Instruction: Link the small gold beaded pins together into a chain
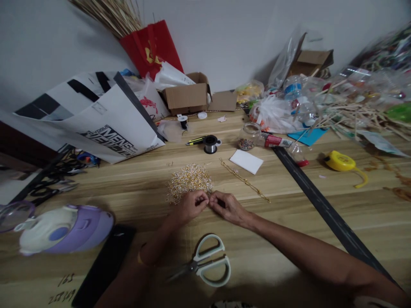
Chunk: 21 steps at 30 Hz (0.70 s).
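Observation:
My left hand (pixel 192 206) and my right hand (pixel 228 207) meet fingertip to fingertip over the wooden table, each closed in a pinch. Whatever sits between the fingers is too small to make out. Just beyond them lies a pile of small gold and silver bead-like pieces (pixel 190 179), its near edge partly behind my left hand. To the right of the pile stretches a thin gold beaded strand (pixel 244 180). Nearer to me, scissors with pale handles (pixel 205 263) rest on the table, blades pointing left.
Behind the pile stand a wire spool (pixel 210 144), yellow-black cutter (pixel 195 140) and glass jar (pixel 247 137). A white card (pixel 246 161) and yellow tape measure (pixel 341 161) are on the right. At left are a purple-white bottle (pixel 67 230), black phone (pixel 104 265) and large paper bag (pixel 96 115).

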Available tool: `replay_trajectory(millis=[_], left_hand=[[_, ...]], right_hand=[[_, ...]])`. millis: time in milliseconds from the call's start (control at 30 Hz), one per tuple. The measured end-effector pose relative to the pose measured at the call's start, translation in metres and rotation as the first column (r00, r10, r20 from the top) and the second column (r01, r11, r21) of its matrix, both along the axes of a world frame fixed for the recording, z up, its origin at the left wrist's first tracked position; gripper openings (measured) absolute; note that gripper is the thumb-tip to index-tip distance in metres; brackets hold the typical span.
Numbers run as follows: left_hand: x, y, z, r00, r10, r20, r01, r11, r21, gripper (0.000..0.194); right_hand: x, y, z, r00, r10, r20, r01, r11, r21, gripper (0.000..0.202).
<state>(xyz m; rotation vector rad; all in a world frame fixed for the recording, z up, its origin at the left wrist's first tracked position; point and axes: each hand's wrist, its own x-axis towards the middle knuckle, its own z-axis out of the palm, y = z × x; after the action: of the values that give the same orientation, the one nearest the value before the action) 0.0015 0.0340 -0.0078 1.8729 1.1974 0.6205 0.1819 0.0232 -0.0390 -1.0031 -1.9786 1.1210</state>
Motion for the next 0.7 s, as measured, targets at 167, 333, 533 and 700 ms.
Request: replay_trajectory(millis=[167,333,533,700], left_hand=[[-0.0026,0.0004,-0.0018,0.998,-0.037,-0.042,0.037,0.999,-0.003,0.01],[-0.0039,0.0008,-0.0058,0.999,-0.042,-0.034,0.042,0.999,-0.007,0.011],[-0.0049,0.001,-0.0018,0.997,-0.054,-0.049,0.052,0.997,-0.049,0.014],[-0.0055,0.0021,-0.0032,0.998,-0.058,-0.037,0.055,0.996,-0.073,0.016]], right_hand=[[0.0003,0.0003,-0.0007,1.0,0.001,-0.007,-0.001,1.0,-0.01,0.01],[0.0,0.0003,-0.0004,1.0,-0.002,-0.006,0.002,1.0,-0.014,0.009],[-0.0001,-0.0005,0.001,1.0,0.006,-0.011,-0.006,1.0,-0.008,0.007],[0.0001,-0.0002,0.0009,1.0,0.006,0.002,-0.006,1.0,0.002,0.006]])
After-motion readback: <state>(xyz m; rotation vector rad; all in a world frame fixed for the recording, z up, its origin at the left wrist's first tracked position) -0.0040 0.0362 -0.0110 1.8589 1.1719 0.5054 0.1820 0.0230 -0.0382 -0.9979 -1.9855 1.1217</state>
